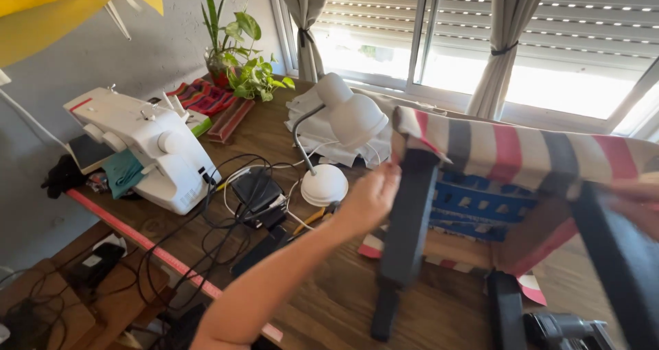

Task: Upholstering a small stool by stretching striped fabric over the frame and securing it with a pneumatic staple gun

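While the dark-framed stool point(412, 206) is lying tipped on the brown wooden table point(329, 302), its legs pointing toward the camera, the person's left hand point(371, 197) is pressing against the edge of the red, grey and cream striped fabric point(522, 151) that is covering the seat. The fingers are curling loosely around that edge beside the nearest dark leg, touching the cloth; how firmly they are gripping cannot be told. The right hand point(635, 202) is showing only as a blur at the right edge, sitting against the fabric's far side, and its fingers cannot be made out. Blue webbing straps point(480, 199) are crossing the underside of the seat between the two hands. Just left of the left hand a white desk lamp point(340, 134) is standing, with tangled black cables point(226, 213) beside it. Farther left a white sewing machine point(147, 147) is sitting, well apart, and a green potted plant point(240, 55) is standing near the window.
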